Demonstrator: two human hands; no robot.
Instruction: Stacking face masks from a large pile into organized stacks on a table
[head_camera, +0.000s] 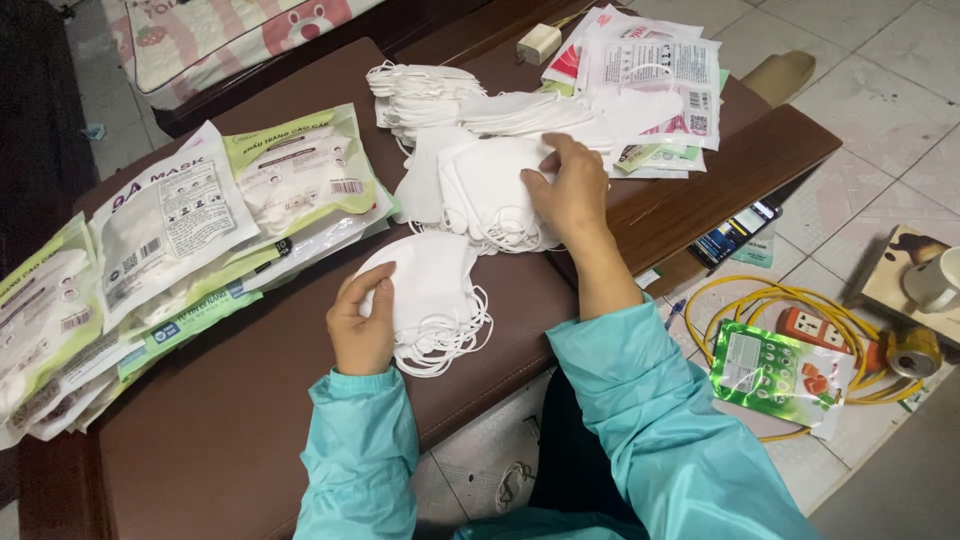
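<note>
On the brown table (250, 440) before you, packaged masks (170, 230) fan out at left. Your right hand (572, 190) presses flat, fingers spread, on the loose mask pile (480, 190). Your left hand (362, 322) pinches a small mask stack (430, 300) between thumb and fingers near the table's front edge.

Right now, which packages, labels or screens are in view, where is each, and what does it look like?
Mask packets: overlapping pile, table's left end; flat, white and green, barcode labels.
Mask packets: stack, table's far right; flat, white with red and green.
Green packet: floor right, on yellow cable; flat, clear window.
Phone: beside table's right edge; dark screen.
</note>
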